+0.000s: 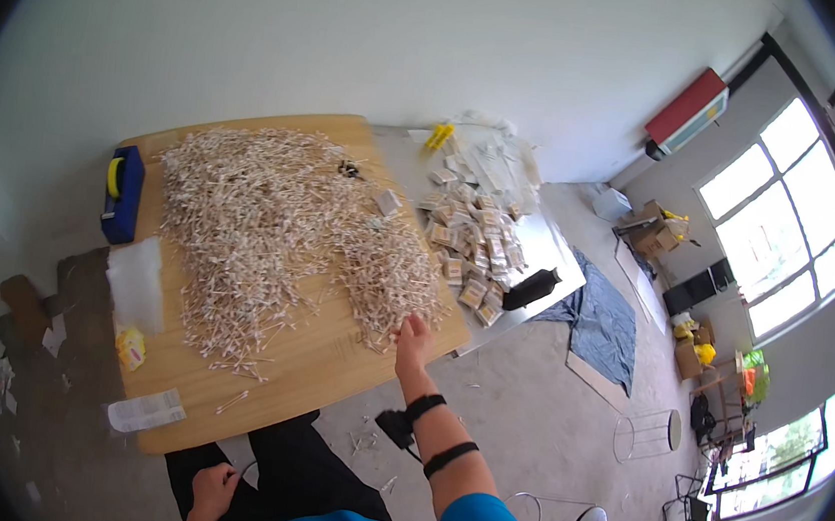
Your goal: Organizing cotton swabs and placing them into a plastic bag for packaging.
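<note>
At the far left, a blue tape dispenser (120,222) sat by the edge of the wooden worktop (292,364). A broad heap of cotton swabs (240,223) covered much of the worktop. Below its near edge, the left hand (214,490) rested on black trousers (293,460), fingers curled in; whether they held anything could not be told. A smaller heap (387,268) joined the broad one on the right. The right arm (455,480), wearing black straps (449,458), reached forward, its hand (412,340) at that heap's near edge. The fingers were bent, close together; any swab between them was too small to make out. Farther right lay small packs (480,241).
</note>
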The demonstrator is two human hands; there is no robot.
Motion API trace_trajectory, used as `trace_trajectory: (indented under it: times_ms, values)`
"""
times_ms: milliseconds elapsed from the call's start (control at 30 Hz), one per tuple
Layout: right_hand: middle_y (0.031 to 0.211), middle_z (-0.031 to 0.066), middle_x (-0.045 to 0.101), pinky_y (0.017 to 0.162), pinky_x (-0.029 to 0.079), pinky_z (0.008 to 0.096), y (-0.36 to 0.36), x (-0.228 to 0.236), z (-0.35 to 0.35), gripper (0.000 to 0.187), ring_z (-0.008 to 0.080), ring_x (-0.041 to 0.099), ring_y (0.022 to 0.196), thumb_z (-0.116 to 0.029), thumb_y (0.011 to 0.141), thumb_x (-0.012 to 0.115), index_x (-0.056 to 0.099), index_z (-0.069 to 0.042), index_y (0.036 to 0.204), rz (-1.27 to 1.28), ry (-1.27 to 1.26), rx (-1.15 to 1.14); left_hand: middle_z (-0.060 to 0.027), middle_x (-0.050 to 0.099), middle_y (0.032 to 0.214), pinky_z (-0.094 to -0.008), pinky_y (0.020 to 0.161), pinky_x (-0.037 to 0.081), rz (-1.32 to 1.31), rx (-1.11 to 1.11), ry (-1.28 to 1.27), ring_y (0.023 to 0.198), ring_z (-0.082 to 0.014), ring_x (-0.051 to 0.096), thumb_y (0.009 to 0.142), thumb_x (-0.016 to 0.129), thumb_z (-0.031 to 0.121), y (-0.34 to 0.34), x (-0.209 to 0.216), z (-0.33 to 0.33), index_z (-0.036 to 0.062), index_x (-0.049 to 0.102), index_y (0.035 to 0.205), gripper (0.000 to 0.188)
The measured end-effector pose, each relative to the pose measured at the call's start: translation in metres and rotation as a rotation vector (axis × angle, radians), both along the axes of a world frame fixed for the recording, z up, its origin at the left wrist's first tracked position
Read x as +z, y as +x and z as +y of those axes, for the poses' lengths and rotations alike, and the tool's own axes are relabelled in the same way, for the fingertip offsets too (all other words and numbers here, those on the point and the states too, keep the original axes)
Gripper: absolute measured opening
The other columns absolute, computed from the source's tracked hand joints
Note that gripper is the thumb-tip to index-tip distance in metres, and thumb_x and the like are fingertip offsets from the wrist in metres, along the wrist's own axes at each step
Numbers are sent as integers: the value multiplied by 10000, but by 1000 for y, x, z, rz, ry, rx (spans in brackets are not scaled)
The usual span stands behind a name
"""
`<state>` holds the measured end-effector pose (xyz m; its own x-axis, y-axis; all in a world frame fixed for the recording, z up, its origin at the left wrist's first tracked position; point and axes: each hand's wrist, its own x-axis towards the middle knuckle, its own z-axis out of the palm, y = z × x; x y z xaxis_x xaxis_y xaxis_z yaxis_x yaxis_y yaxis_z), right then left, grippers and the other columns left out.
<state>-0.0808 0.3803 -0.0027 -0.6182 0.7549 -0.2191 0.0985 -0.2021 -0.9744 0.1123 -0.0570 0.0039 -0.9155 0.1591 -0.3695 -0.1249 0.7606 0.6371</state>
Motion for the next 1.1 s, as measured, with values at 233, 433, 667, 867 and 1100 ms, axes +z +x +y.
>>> trace_trajectory:
  times_ms: [233, 433, 667, 867, 1100]
  values:
    - [871, 83, 673, 587, 491, 315, 80, -2, -126, 106, 166, 627, 642, -128, 892, 675, 705, -58, 964, -124, 740, 611, -193, 595, 664, -453, 585, 466, 67, -13, 189, 659, -409, 597, 863, 702, 296, -11, 7, 8, 38, 621, 697, 318]
    - [882, 109, 630, 664, 525, 398, 63, 6, -207, 155, 297, 662, 763, -157, 827, 726, 664, -58, 928, -24, 875, 894, -140, 625, 951, -420, 748, 489, 353, 121, 195, 892, -352, 615, 821, 704, 107, -51, 33, 30, 46, 636, 980, 184]
    - [859, 119, 625, 670, 518, 384, 49, -3, -209, 163, 280, 651, 764, -150, 791, 755, 656, -40, 860, -176, 902, 872, -89, 579, 1049, -467, 904, 415, 582, 70, -80, 1036, -324, 524, 776, 700, 84, -96, 21, 44, 79, 620, 1037, 273]
    - [869, 105, 622, 630, 512, 389, 69, -3, -190, 136, 302, 642, 715, -118, 802, 736, 652, -59, 890, 11, 778, 870, -61, 569, 971, -441, 884, 427, 590, -37, 25, 990, -299, 535, 792, 686, 75, -86, 11, 34, 83, 632, 887, 110]
    - [938, 77, 619, 628, 520, 400, 64, 5, -206, 138, 285, 654, 749, -177, 821, 735, 670, -83, 898, -58, 1024, 834, -66, 570, 958, -443, 858, 428, 596, 25, 109, 971, -316, 528, 768, 712, 74, -80, 6, 31, 94, 632, 878, 138]
